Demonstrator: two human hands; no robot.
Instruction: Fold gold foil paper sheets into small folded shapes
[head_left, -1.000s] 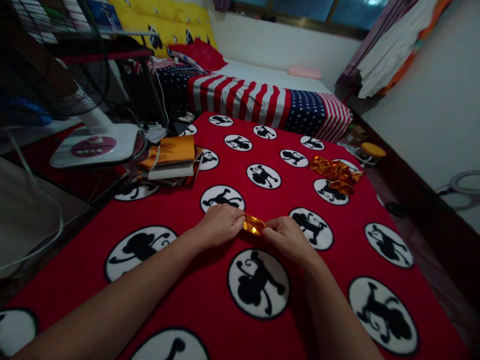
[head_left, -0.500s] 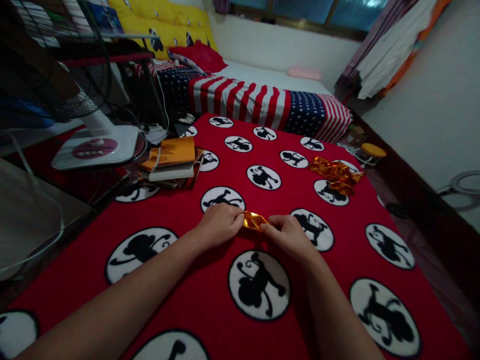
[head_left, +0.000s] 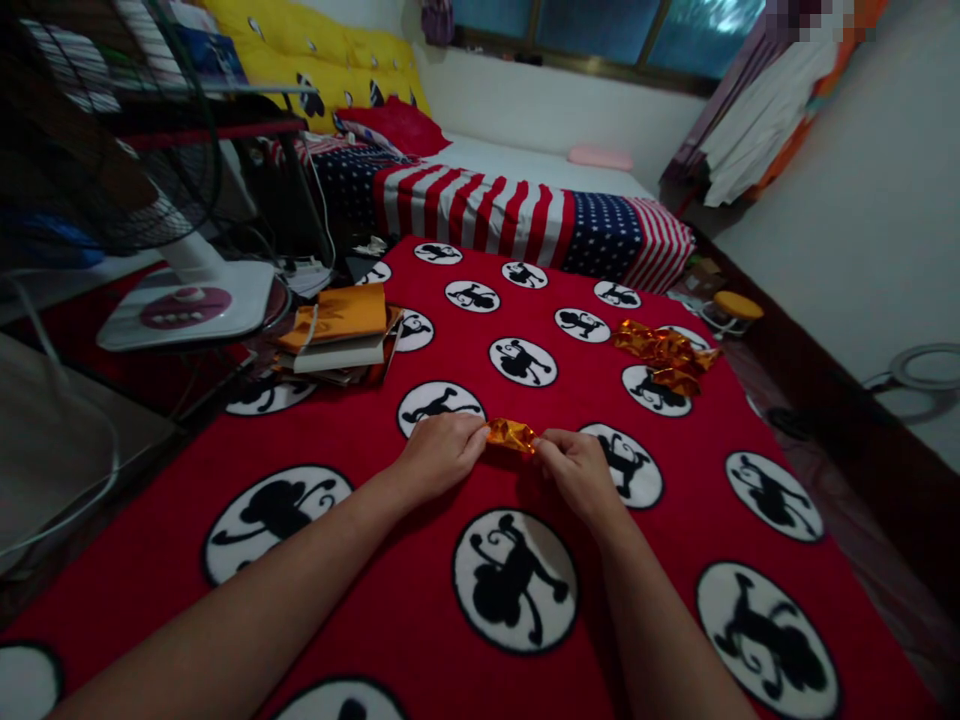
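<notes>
Clamping a crumpled foil strip (head_left: 511,436) between the left hand (head_left: 440,455) and right hand (head_left: 577,470), over the middle of the blanket (head_left: 420,620). Showing creases, but hiding how much is left. Keeping books (head_left: 341,330) by the left edge, a foil heap (head_left: 666,347) near the right. Facing a bed (head_left: 480,215), then a window (head_left: 592,30).
</notes>
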